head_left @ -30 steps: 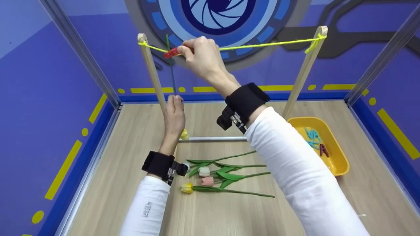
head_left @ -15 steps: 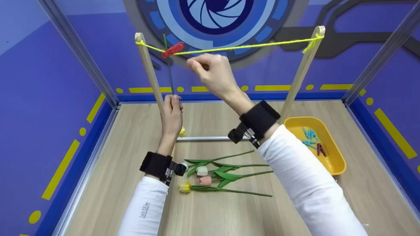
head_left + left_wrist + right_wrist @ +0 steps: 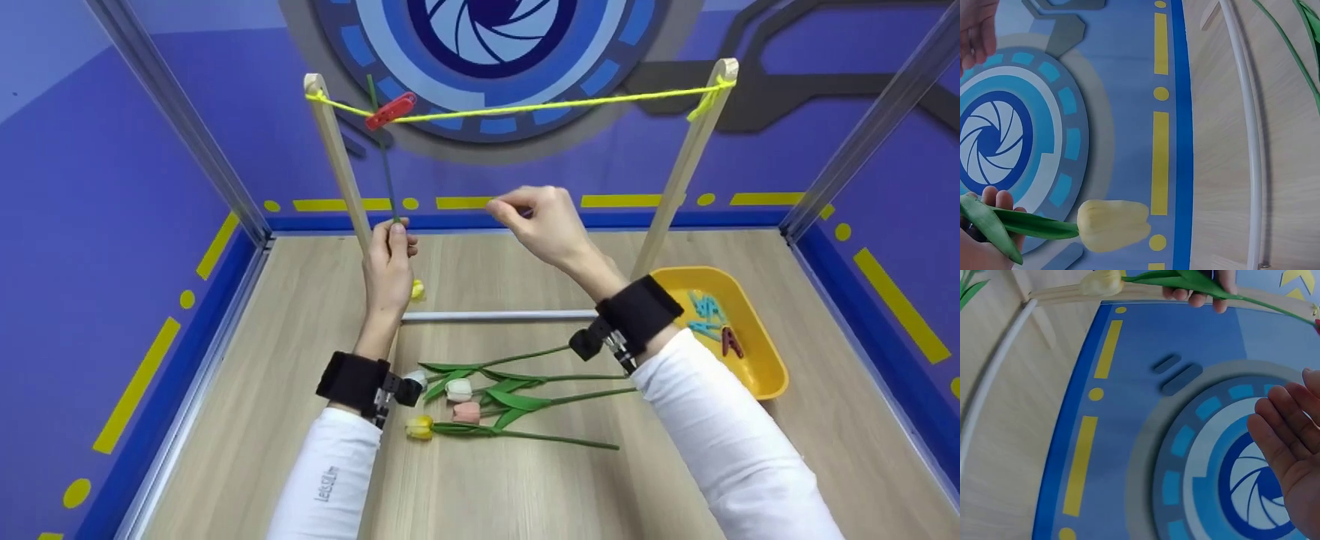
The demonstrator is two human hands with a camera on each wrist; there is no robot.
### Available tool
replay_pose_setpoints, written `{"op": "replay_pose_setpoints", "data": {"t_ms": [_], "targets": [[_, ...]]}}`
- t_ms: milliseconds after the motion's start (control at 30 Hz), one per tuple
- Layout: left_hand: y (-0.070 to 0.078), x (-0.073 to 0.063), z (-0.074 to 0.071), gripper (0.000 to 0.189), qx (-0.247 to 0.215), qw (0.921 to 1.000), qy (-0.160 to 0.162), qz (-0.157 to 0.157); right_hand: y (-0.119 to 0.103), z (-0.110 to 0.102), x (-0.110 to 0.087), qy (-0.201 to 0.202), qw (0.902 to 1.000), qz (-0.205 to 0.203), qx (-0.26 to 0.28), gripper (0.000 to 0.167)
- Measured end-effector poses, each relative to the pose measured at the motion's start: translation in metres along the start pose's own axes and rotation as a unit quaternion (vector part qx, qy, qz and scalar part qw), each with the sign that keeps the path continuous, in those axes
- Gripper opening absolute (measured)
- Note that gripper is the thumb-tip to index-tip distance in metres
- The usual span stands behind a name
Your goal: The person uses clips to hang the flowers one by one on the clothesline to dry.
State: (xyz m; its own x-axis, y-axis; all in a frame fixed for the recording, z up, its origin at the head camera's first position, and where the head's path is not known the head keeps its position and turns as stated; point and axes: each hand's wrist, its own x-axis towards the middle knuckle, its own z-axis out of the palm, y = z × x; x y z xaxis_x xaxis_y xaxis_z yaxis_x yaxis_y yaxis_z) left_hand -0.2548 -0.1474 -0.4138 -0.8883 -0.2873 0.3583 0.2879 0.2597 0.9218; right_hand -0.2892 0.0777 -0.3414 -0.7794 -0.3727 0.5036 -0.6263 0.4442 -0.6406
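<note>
A yellow tulip (image 3: 1113, 226) hangs head down, its stem pinned to the neon-yellow string (image 3: 525, 110) by a red clothespin (image 3: 391, 112). My left hand (image 3: 387, 271) holds it low on the stem, near the leaves, with thumb and fingers around it; the bloom shows below that hand. To the right of the tulip, my right hand (image 3: 551, 225) is in the air below the string, fingers loosely bent and holding nothing. Its spread fingers (image 3: 1278, 430) show in the right wrist view, apart from the clothespin.
Two wooden posts (image 3: 686, 165) carry the string, with a white rod (image 3: 510, 316) low between them. Several tulips (image 3: 517, 401) in yellow, white and pink lie on the wood-grain table. At right stands a yellow tray (image 3: 772, 367) with teal and dark red clothespins (image 3: 706, 307).
My right hand has let go of the red clothespin and moved down and to the right. The clothespin stays on the string, and my left hand keeps its hold on the tulip.
</note>
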Motion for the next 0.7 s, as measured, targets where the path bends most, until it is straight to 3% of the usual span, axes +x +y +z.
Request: {"op": "replay_pose_setpoints", "data": {"t_ms": [267, 533, 700], "targets": [[-0.001, -0.008, -0.005, 0.039, 0.057, 0.9982, -0.013, 0.012, 0.024, 0.007, -0.031, 0.001, 1.0, 0.0, 0.003, 0.02], [0.001, -0.017, -0.01, 0.042, 0.04, 0.9991, -0.01, 0.007, 0.044, 0.014, -0.06, 0.003, 0.9995, 0.033, -0.003, 0.02], [0.002, -0.025, -0.009, 0.042, 0.029, 0.9993, -0.015, 0.018, 0.06, 0.011, -0.078, 0.03, 0.9978, 0.056, -0.02, 0.02]]}}
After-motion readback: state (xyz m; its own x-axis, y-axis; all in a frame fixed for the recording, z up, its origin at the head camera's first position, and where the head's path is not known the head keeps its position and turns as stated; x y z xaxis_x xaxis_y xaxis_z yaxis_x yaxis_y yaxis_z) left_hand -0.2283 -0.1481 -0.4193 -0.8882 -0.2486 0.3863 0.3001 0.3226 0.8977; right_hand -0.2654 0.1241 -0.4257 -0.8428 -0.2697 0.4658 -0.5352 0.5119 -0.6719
